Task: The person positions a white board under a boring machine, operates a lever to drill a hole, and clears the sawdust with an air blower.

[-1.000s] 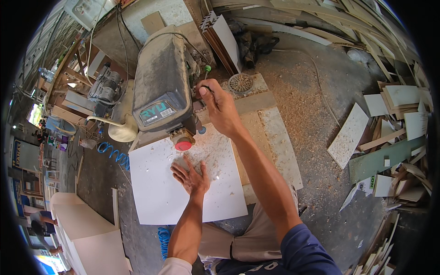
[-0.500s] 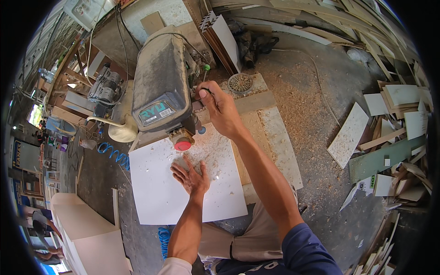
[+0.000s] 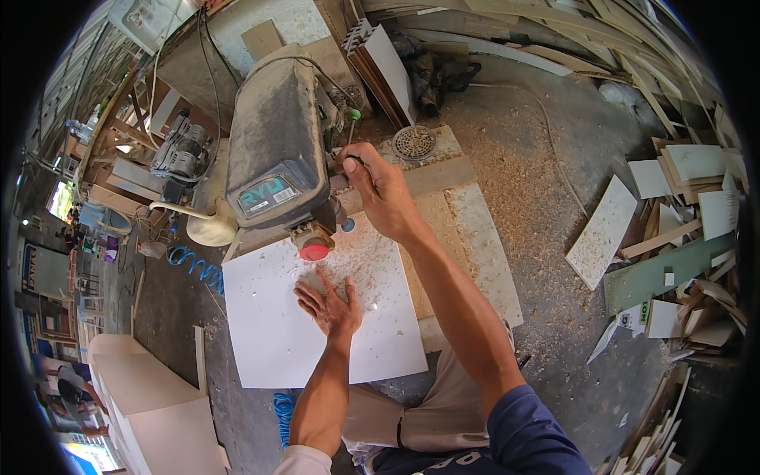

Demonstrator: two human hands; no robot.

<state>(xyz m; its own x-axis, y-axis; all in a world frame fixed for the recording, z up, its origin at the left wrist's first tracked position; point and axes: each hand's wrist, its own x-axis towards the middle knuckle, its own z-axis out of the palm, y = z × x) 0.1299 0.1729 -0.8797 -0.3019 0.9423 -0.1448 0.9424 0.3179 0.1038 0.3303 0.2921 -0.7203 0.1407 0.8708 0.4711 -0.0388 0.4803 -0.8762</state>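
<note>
A dusty drill press (image 3: 273, 134) rises in front of me, with a red switch button (image 3: 314, 252) at its front. Beneath its head lies a white board (image 3: 277, 332) sprinkled with shavings. My left hand (image 3: 336, 311) rests flat on the board, fingers spread, just below the red button. My right hand (image 3: 380, 186) is wrapped round the feed lever (image 3: 352, 162) on the right side of the press. Its grip covers most of the lever. The press head hides the drill bit.
Under the board is a wooden table (image 3: 467, 237) strewn with shavings, bearing a round metal grate (image 3: 414, 143). Board offcuts (image 3: 681, 214) pile up at right. Large pale panels (image 3: 162, 404) stand at lower left. A blue coiled hose (image 3: 198, 269) hangs left. A person (image 3: 75, 392) is at far left.
Both my hands and the white board stay almost in place. At the far left, the other person has shifted a little.
</note>
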